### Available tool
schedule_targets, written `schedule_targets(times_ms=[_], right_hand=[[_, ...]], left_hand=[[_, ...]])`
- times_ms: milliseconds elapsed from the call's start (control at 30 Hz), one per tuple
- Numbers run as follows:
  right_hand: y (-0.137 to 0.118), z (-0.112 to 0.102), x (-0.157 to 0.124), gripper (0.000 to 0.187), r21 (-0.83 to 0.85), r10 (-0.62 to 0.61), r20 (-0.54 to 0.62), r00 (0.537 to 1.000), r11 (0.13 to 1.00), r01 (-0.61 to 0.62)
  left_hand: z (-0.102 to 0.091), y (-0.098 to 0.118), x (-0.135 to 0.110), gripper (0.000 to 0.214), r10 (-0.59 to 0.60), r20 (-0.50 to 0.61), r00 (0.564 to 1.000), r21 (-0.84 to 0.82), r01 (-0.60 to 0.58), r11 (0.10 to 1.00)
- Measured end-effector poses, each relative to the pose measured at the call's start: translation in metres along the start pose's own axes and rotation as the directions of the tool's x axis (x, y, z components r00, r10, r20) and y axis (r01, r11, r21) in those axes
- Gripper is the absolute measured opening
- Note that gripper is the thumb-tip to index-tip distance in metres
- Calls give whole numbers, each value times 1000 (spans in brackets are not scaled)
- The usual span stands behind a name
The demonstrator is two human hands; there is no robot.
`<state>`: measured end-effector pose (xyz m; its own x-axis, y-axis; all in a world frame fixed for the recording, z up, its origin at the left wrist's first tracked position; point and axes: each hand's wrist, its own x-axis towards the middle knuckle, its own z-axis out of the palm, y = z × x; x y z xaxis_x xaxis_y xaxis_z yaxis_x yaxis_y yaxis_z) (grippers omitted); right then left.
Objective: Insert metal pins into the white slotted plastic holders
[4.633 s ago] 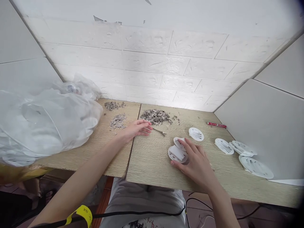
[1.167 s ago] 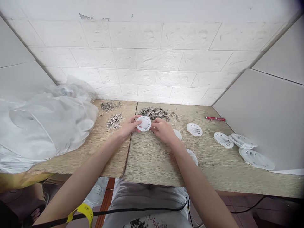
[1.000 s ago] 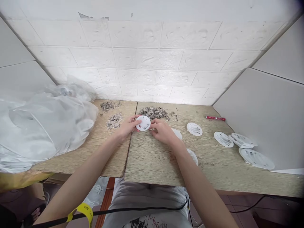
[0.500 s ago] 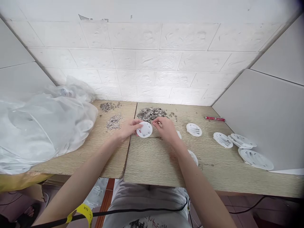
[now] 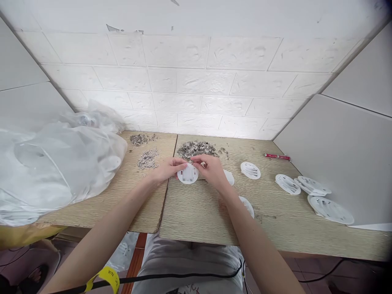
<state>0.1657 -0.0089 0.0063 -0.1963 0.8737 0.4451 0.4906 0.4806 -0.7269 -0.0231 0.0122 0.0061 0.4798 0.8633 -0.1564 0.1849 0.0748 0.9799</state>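
A round white plastic battery-holder cover (image 5: 188, 175) is tilted up above the table, its slotted inner side facing me. My left hand (image 5: 167, 169) grips it at its left edge, thumb on the face and fingers behind. At its upper right edge, the fingertips of my right hand (image 5: 210, 167) are pinched together. Whatever lies between them is too small to make out. Just behind both hands is a heap of small metal pieces (image 5: 197, 149). More white covers lie to the right, including one (image 5: 229, 177) partly hidden by my right hand and another (image 5: 246, 206) by my forearm.
Two smaller heaps of metal parts, one (image 5: 138, 140) behind the other (image 5: 148, 158), lie on the left. A large plastic bag (image 5: 61, 163) fills the left side. Several covers (image 5: 330, 209) and a red pen-like stick (image 5: 277, 157) are near the right panel.
The cover has turned in my left hand so its slots stand upright, and it sits slightly lower in view. My right hand has come from beside the heap to the cover's upper edge.
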Motion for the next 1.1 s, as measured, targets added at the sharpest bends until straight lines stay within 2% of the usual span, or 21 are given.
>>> schedule_targets(times_ms=[133,367,533,733,867,967,1033,1100], right_hand=[[-1,1,0,16,-37,-8,18,1000,999,9],[-2,1,-1,20,-55,-2,91,996,998,7],[-1,2,-2,13,-85,68,71,995,994,-61],[-5,0,-1,8,-57,105,32,994,993,-103],[-6,-2,0,8,35,118,-9,993,992,-118],[-5,-3,1,11,185,168,6,986,969,-167],[-5,-4,1,17,305,213,35,976,928,-214],[-7,-6,1,21,395,242,53,969,886,-243]], left_hand=[[2,1,-1,36,4,12,1000,-19,-4,1000],[2,1,-2,38,27,20,999,12,-27,1000],[4,3,-2,40,34,27,999,23,-35,999],[6,1,0,44,57,11,998,-68,-56,996],[6,-1,1,46,78,7,997,-129,-77,989],[7,-1,2,55,90,-59,994,-147,-98,984],[7,-2,2,50,131,-115,985,-90,-141,986],[8,-1,2,36,239,-186,953,61,-232,971]])
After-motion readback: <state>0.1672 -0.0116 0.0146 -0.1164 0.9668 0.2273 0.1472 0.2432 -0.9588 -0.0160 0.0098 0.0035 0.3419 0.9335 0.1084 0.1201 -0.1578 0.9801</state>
